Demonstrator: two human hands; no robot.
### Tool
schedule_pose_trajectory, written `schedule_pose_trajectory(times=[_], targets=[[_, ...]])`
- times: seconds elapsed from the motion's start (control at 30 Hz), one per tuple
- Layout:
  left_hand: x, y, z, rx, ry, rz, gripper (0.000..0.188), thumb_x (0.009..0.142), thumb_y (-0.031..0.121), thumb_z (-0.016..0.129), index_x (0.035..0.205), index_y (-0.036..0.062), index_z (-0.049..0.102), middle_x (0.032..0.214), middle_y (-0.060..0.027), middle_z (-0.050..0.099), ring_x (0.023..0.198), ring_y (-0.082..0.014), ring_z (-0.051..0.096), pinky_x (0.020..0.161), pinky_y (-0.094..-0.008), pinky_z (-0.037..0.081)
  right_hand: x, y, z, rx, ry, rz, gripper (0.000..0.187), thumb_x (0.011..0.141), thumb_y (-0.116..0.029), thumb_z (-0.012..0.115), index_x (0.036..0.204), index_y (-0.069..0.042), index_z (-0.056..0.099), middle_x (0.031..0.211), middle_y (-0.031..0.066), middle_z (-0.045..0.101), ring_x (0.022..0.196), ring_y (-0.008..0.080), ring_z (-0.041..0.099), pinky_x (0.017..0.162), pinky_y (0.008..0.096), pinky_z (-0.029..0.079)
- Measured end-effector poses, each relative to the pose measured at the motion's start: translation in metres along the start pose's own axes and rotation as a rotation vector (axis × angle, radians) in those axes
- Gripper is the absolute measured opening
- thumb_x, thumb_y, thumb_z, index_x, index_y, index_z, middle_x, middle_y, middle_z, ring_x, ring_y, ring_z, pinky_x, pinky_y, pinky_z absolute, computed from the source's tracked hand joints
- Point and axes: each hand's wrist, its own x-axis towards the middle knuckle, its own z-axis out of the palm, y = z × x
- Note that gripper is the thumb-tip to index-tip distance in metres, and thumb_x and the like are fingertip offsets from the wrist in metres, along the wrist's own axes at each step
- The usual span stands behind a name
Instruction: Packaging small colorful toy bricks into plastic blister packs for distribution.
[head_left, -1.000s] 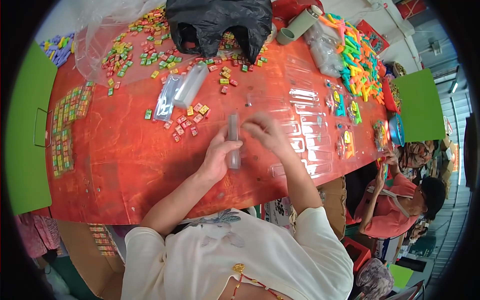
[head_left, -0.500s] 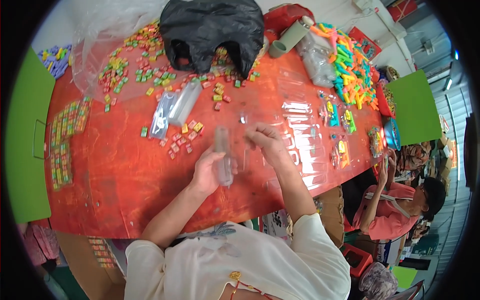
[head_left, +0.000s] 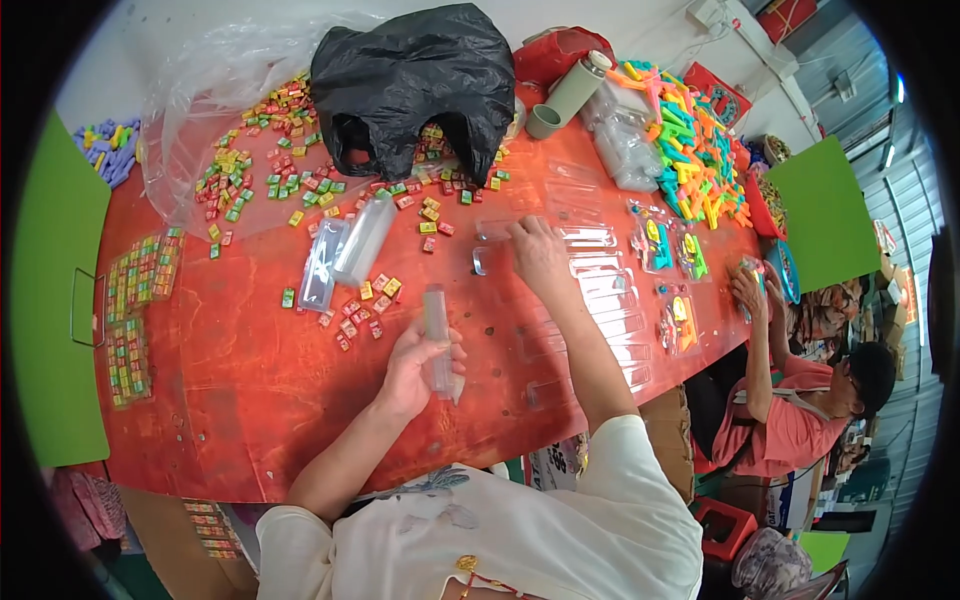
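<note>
1x L hand (head_left: 415,368), ctr of frame, just below middle: fingers closed round clear tray stack (head_left: 437,325), thumb across front; stack stands lengthwise up the frame.
1x R hand (head_left: 538,250), upper ctr: fingertips pointing down at clear tray (head_left: 482,262) lying on table; can't tell if pinching it or only touching.
Clear tray rows (head_left: 612,322): flat on red table (head_left: 230,400), ctr-right, beside R forearm.
2x long clear boxes (head_left: 366,240), side by side, left of upper ctr.
Small coloured packets (head_left: 353,322), red/yel/grn: loose cluster just below boxes; more scattered upper L.
1x blk plastic bag (head_left: 415,75), top ctr, over some pkts.
1x grn flask (head_left: 578,88) w/ cup (head_left: 543,121) adj., top, R of bag.
Toy-part pile (head_left: 690,140), multi-col., upper R.
1x co-worker (head_left: 790,410), pink top, R edge, both hands raised at table edge.
</note>
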Motion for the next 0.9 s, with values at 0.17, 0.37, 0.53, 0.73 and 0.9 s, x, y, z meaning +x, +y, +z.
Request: schedule_pose_trajectory(times=[0.17,0.37,0.53,0.73,0.9], targets=[[0.009,-0.004,0.005,0.045,-0.021,0.006,0.035,0.083,0.012,0.056,0.116,0.0042,0.048,0.102,-0.009,0.058,0.084,-0.0183,0.062,0.072,-0.0337,0.054,-0.009,-0.06,-0.05,0.808,-0.296,0.096,0.022,0.088,-0.018,0.062,0.096,0.003,0.064,0.081,0.0133,0.061,0.068,0.0248,0.059,0.061,0.0331,0.047],[0.019,-0.001,0.009,0.068,-0.009,0.051,0.041,0.084,0.007,0.054,0.123,0.0038,0.045,0.102,-0.0099,0.058,0.085,-0.0201,0.063,0.073,-0.0343,0.055,-0.009,-0.077,-0.055,1.104,-0.391,0.276,0.02,0.093,-0.021,0.061,0.096,-0.001,0.063,0.076,0.002,0.058,0.071,0.0096,0.055,0.063,0.0265,0.047],[0.017,0.004,0.004,0.123,0.02,0.044,0.042,0.082,0.009,0.058,0.122,0.0057,0.047,0.1,-0.0077,0.059,0.085,-0.0174,0.062,0.073,-0.0319,0.054,0.045,-0.016,0.038,0.8,0.068,0.471,0.049,0.087,-0.03,0.063,0.125,-0.001,0.052,0.134,0.0242,0.044,0.113,0.0334,0.053,0.09,0.0408,0.046],[0.014,0.002,0.004,0.109,0.02,0.003,0.046,0.08,0.008,0.057,0.125,0.0041,0.046,0.102,-0.0095,0.06,0.086,-0.0197,0.062,0.075,-0.0344,0.054,0.133,-0.015,0.1,0.512,-0.025,1.016,0.076,0.087,-0.051,0.054,0.138,0.003,0.038,0.149,0.0265,0.026,0.138,0.0419,0.024,0.108,0.0541,0.027],[0.016,0.014,0.0,0.112,0.006,0.012,0.046,0.08,0.008,0.055,0.125,0.0033,0.045,0.103,-0.0103,0.06,0.087,-0.0206,0.063,0.076,-0.0358,0.054,0.17,-0.074,0.135,0.481,0.15,1.048,0.081,0.087,-0.051,0.055,0.14,0.006,0.031,0.15,0.0248,0.025,0.14,0.0413,0.02,0.111,0.0537,0.023]])
